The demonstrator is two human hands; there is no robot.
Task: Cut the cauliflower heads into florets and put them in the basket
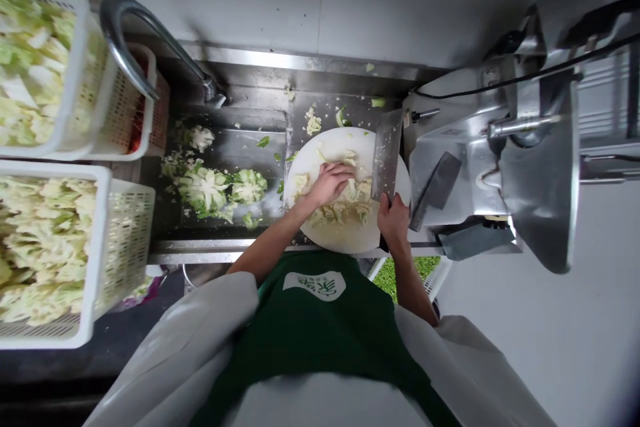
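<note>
A round white cutting board (327,240) carries cut cauliflower pieces (357,192) across its middle. My left hand (333,183) rests on these pieces, fingers together and bent over a bit of cauliflower, which they partly hide. Gripped in my right hand (394,219) by its handle is a cleaver (387,157). Its broad blade, dotted with small crumbs, points away from me over the board's right side, apart from the pieces by a small gap. Trimmed cauliflower cores with green leaves (203,190) lie in the sink to the left of the board.
A faucet (145,20) arches over the metal sink (255,120). White baskets of cut cauliflower (45,247) and pale green leafy vegetables (35,73) stand at left. A slicing machine (540,147), with another cleaver (437,187) lying on it, stands at right. Chopped greens (427,267) sit below.
</note>
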